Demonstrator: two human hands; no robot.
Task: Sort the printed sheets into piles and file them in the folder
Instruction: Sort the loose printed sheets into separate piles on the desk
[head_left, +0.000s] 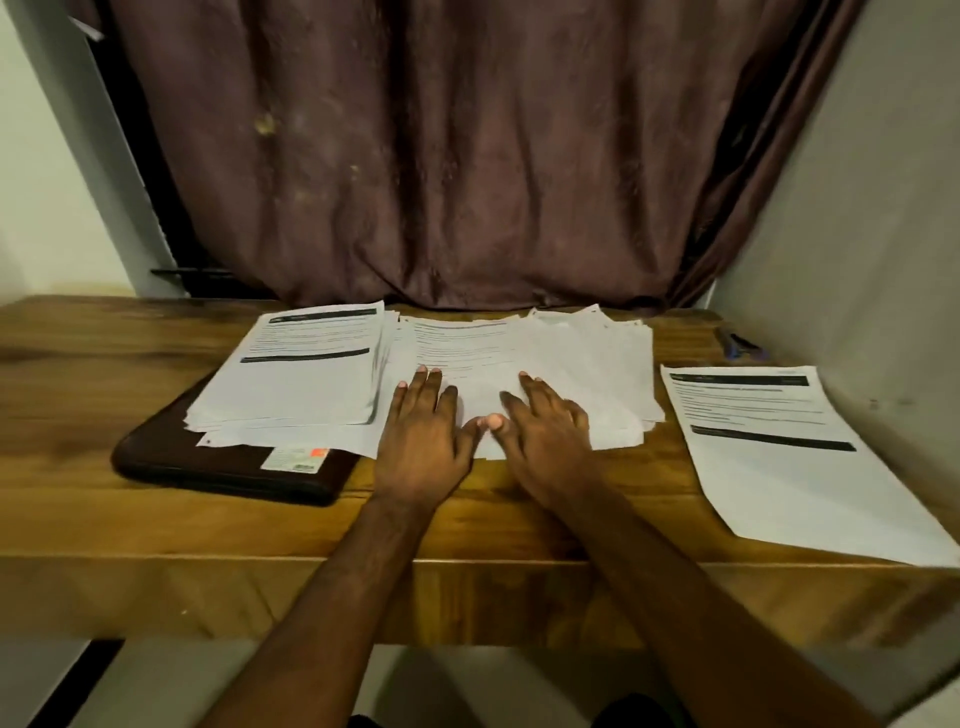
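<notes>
- A wooden table (156, 519) spans the lower middle of the frame.
- A brown curtain (467, 156) hangs behind it, filling the upper centre.
- Pale walls (883, 208) stand at both sides.
- Light floor (182, 686) shows along the bottom edge.
- The light is dim and warm.

Wooden table (156, 525), brown curtain (467, 156) behind it, blue-purple obj (740, 344) at far right edge, pale walls (857, 208).

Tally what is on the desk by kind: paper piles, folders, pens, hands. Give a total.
Paper piles: 3, namely the left pile lying partly on the folder, the middle pile under both hands, and the right sheets lying apart.
Dark folder: 1
Blue pen-like item, too blurred to name surely: 1
Hands flat on paper: 2, left hand and right hand
Total: 7
</notes>
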